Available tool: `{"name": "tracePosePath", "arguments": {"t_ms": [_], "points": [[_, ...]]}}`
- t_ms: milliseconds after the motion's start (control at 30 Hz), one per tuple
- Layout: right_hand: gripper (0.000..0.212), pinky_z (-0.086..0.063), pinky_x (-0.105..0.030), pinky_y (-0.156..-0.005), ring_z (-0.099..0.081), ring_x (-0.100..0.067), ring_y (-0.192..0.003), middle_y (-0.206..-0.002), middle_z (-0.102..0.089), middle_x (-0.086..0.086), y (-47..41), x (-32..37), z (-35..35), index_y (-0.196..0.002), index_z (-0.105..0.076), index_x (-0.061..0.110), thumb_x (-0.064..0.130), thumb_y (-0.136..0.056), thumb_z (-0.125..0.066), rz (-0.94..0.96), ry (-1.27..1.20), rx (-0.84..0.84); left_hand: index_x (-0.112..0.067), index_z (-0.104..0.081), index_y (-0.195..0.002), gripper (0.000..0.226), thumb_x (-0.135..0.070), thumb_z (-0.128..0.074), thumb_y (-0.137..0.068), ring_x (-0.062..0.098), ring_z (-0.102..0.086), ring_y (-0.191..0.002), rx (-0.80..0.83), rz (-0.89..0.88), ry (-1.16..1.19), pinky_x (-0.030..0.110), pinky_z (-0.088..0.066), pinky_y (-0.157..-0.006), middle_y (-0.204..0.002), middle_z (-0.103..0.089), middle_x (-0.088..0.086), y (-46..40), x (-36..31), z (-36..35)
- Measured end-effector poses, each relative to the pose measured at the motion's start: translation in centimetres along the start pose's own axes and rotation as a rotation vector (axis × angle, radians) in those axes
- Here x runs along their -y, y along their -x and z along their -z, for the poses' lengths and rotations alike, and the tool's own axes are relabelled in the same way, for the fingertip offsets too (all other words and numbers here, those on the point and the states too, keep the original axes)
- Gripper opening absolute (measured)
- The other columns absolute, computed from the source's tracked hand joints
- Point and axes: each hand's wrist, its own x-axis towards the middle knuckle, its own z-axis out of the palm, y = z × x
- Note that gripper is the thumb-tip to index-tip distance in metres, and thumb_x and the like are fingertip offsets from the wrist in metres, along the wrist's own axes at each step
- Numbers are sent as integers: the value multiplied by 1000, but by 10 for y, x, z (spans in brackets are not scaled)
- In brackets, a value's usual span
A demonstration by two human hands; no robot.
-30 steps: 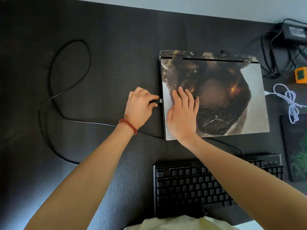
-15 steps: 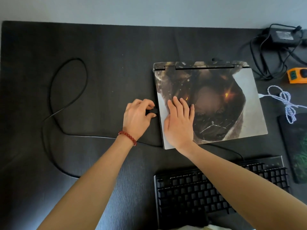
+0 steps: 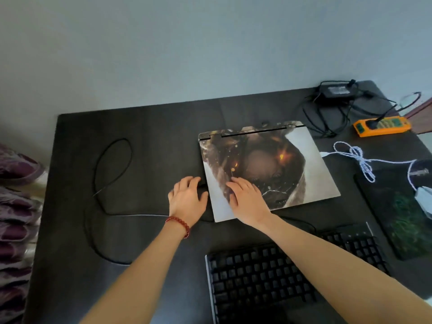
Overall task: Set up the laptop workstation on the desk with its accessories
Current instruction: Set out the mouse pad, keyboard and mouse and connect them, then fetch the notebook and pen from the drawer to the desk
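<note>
A closed laptop (image 3: 301, 164) with a printed picture on its lid lies on the black desk (image 3: 98, 235). My right hand (image 3: 245, 199) rests flat on the lid's near left corner, fingers spread. My left hand (image 3: 187, 202) lies on the desk just left of the laptop's edge, fingers apart and holding nothing. A black cable (image 3: 112, 160) loops over the left of the desk and runs under my left wrist toward the laptop's left side; its plug end is a dark shape by my fingertips. A black keyboard (image 3: 257, 279) sits in front of the laptop.
A dark mouse pad (image 3: 402, 220) with a white mouse (image 3: 424, 199) lies at the right. A white braided cable (image 3: 360, 160) runs to the laptop's right side. An orange power strip (image 3: 381, 126) and a black power adapter (image 3: 336, 91) with tangled leads sit at the back right.
My left hand has let go of the cable plug at the laptop's left edge and spread its fingers. The view has tilted up, showing the wall and the desk's left edge.
</note>
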Motion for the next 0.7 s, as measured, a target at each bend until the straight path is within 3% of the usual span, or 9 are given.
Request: {"name": "tracePosePath", "arguments": {"t_ms": [100,300,533,700], "points": [[38,-26,-41,-112,-34,-19,-133,-140,-45,-2,33,-16,21,-132,-45,16,20,-96,-35,-42,-90,-6,-19,-38,-137,49,-38,-45,-92,23,-34,-130,46,-48,-80,42,-25,-108,-140,-41,2,12,-27,14],[35,-40,-41,-102,-50,-25,-121,-131,-55,-6,139,-85,89,-126,-53,12,17,-97,-34,-203,-306,-134,-19,-43,-133,45,-40,-42,-93,25,-42,-125,60,-294,-157,42,-32,-105,-135,-48,5,52,-154,6],[31,-44,-33,-92,-59,-27,-108,-119,-64,-10,358,-223,124,-120,-58,9,15,-95,-40,-552,-394,-445,-21,-50,-128,39,-38,-43,-93,24,-49,-119,148,-633,-93,42,-39,-101,-131,-52,3,186,-348,-82],[26,-48,-38,-86,-61,-34,-99,-108,-67,-18,543,-313,115,-110,-62,8,14,-94,-43,-876,-450,-627,-20,-52,-124,37,-37,-46,-92,26,-51,-118,316,-889,-109,40,-41,-97,-128,-54,6,310,-476,-173]]}}
